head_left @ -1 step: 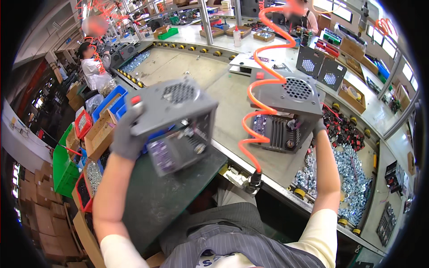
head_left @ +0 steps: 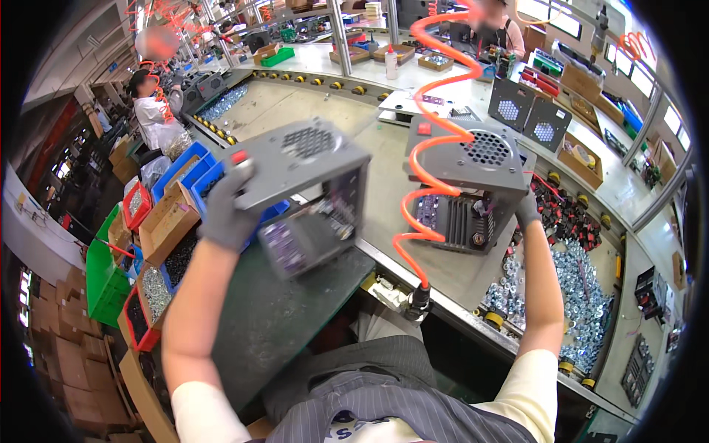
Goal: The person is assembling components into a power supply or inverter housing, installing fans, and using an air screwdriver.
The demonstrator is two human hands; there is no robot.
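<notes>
A grey metal equipment case [head_left: 266,184], open at the front with a vent grille on top, is tilted in the air over the dark green bench top [head_left: 295,310]. My gloved left hand [head_left: 227,210] grips its left side, by a red square button [head_left: 238,156]. A purple circuit board and dark parts show inside, blurred. A second, similar case [head_left: 480,174] stands on the line's pale surface to the right, with a black ribbed part inside. My gloved right hand [head_left: 527,210] holds its right side, the fingers partly hidden behind it.
An orange coiled air hose [head_left: 436,162] hangs in front of the second case. Loose metal fittings [head_left: 576,295] and black-and-red parts [head_left: 565,214] lie at the right. Blue, red and cardboard bins [head_left: 164,229] stand left. Two people work farther off.
My left hand has carried the first case a little to the right. My right hand and the second case have hardly moved.
</notes>
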